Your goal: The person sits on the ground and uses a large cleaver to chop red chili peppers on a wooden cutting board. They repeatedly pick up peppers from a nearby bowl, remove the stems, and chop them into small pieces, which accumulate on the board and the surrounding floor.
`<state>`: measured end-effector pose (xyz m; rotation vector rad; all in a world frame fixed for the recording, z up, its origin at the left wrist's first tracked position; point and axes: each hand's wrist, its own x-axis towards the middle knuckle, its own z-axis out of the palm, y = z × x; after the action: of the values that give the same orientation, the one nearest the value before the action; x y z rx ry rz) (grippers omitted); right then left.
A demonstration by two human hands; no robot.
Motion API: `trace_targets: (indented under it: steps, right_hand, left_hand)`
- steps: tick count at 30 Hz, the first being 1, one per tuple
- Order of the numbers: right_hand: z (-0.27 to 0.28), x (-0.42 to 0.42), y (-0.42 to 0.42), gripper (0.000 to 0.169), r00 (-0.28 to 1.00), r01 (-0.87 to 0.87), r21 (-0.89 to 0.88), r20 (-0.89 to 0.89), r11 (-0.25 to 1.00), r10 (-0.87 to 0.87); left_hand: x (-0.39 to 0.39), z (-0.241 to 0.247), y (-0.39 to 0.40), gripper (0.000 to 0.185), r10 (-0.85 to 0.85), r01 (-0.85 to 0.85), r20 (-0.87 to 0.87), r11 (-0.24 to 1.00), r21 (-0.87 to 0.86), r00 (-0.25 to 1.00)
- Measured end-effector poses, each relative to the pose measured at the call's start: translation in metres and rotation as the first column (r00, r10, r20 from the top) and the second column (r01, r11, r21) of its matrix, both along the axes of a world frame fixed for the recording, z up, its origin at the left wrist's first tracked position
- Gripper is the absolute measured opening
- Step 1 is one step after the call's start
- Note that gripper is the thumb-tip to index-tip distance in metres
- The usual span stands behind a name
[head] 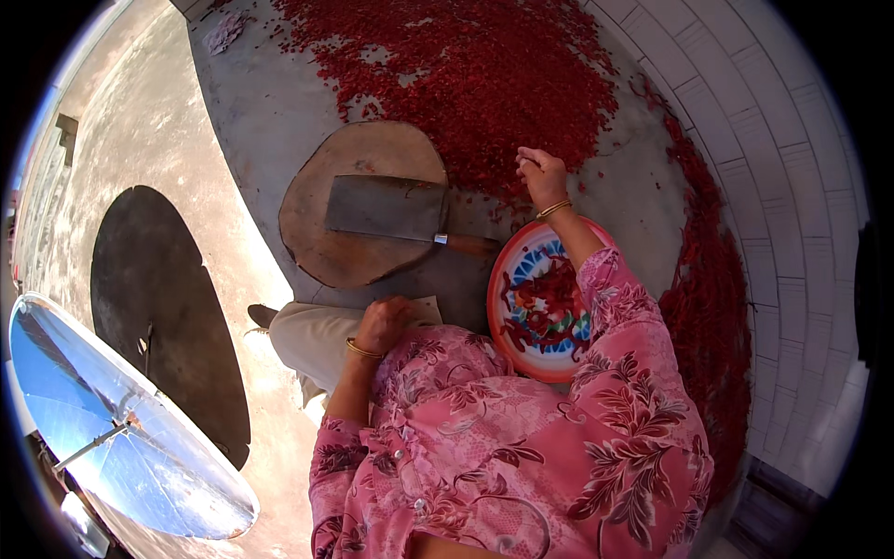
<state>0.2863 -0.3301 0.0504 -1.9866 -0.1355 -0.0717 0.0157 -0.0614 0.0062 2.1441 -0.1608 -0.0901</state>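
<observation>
My right hand [543,176] reaches past the rim of an enamel plate [497,283], over the near edge of a spread of chopped dried red chilies [517,105]. Its fingers are curled towards the thumb; whether a bit of chili is between them does not show. Whole dried chilies [545,297] lie on the plate, partly hidden by my right arm. My left hand [386,325] rests on my lap, fingers mostly out of sight. In front of it a cleaver [387,207] lies flat on a round wooden chopping block [307,209], its wooden handle [471,244] jutting over the right edge.
A long heap of whole red chilies [709,349] lines the tiled wall [775,230] on the right. On the sunlit left ground stands a reflective dish [91,398], casting a dark shadow [167,300]. A crumpled cloth [227,31] lies at the far left of the concrete floor.
</observation>
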Motion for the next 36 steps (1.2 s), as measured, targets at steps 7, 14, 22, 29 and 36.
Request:
trace_targets:
  steps: [7,14,22,29,36]
  right_hand:
    - [-0.005,-0.08,-0.112,0.025,0.996,-0.082,-0.313,0.012,0.946,0.09]
    - [-0.031,-0.204,-0.184,0.032,0.987,-0.15,-0.615,-0.138,0.774,0.082]
    - [-0.043,-0.291,-0.206,0.033,0.967,-0.242,-0.803,-0.247,0.545,0.066]
    - [-0.07,-0.272,-0.203,0.02,0.935,-0.354,-0.64,-0.255,0.682,0.246]
    - [-0.068,-0.252,-0.14,0.025,0.911,-0.408,-0.526,-0.175,0.747,0.374]
  left_hand:
    - [-0.005,0.022,-0.009,0.016,-0.002,0.0,-0.077,1.0,-0.024,0.997]
    - [-0.011,0.012,-0.008,0.014,0.002,0.005,-0.086,0.997,0.078,0.996]
    - [-0.01,0.01,-0.009,0.015,-0.025,0.037,-0.107,0.994,0.106,0.994]
    - [-0.01,0.011,-0.009,0.016,-0.007,0.016,-0.076,0.992,0.123,0.997]
    - [-0.013,0.014,-0.009,0.016,0.014,-0.003,-0.082,0.991,0.131,0.997]
